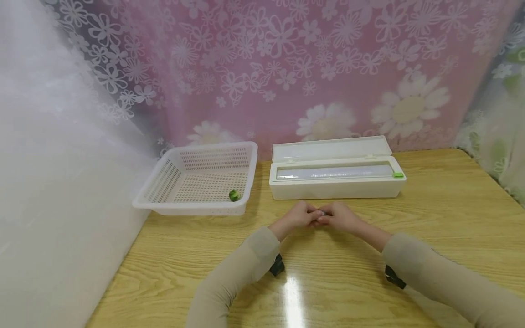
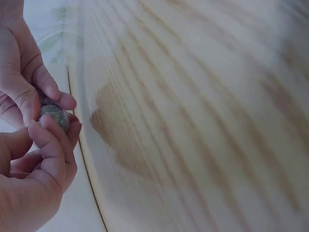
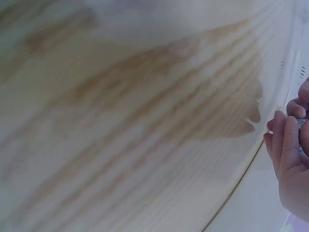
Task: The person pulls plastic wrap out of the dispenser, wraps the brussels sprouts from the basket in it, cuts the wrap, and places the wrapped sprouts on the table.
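Both hands meet over the table just in front of the white box. Between their fingertips is a small round greenish thing (image 2: pixel 55 115) wrapped in shiny clear film. My left hand (image 1: pixel 298 215) pinches it from one side, and my right hand (image 1: pixel 343 217) pinches it from the other, fingers curled around. Much of it is hidden behind the fingers in the head view. Close behind the hands stands the long white box (image 1: pixel 332 190), its lid (image 1: pixel 332 148) raised, with a roll of clear film (image 1: pixel 334 172) inside and a green tab (image 1: pixel 398 175) at its right end.
To the left sits a white slotted plastic basket (image 1: pixel 193 209) with one small green Brussels sprout (image 1: pixel 234 195) in its near right corner. The wood-grain table (image 1: pixel 328 282) runs back to a pink floral curtain (image 1: pixel 262 82). White sheeting (image 1: pixel 61 182) hangs along the left.
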A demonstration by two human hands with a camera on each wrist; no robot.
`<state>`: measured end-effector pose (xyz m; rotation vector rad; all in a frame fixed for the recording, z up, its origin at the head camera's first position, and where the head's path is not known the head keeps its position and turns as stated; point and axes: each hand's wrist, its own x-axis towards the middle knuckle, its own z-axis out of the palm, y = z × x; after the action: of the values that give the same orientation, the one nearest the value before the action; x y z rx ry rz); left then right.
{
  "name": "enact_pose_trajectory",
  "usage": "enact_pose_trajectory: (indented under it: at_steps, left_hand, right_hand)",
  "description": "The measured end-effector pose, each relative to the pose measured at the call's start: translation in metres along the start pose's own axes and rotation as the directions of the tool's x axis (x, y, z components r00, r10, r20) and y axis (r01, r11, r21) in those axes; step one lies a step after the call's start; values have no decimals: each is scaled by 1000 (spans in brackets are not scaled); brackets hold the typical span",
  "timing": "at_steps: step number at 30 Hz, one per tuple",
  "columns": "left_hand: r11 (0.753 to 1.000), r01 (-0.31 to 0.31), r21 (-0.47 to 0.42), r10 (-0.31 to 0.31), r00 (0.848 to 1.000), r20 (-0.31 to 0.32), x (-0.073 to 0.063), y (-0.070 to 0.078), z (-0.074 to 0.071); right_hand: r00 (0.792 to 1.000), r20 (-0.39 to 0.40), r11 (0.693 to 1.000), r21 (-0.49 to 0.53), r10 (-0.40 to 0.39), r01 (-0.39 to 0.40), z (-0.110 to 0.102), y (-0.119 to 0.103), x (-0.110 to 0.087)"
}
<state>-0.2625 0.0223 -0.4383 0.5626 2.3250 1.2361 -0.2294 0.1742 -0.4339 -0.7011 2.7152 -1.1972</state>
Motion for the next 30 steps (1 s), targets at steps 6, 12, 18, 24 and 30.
enact_pose_trajectory:
  at_steps: [6,12,18,24,30]
  left_hand:
    - [1000,22,6,-22,1000,-20,-4,2,-1]
    - [999,43,-12,-43,999,-29,-6,3,0]
    - [997,40,-62,-42,998,-38,-5,2,-2]
    - [979,64,-192,-62,998,17,-6,1,-12]
    - [950,107,-294,-116,993,-11,-4,-2,-14]
  right_hand:
    - [999,14,999,22,38,-38,3,-4,-1]
    - [997,23,997,37,69,-69,5,-6,-1]
    - [999,2,999,-30,36,-36,1,-7,-1]
    - [997,-47,998,-21,66,-67,-2,-10,-2]
    - [988,-119,995,31,98,-95,-4,-13,-3]
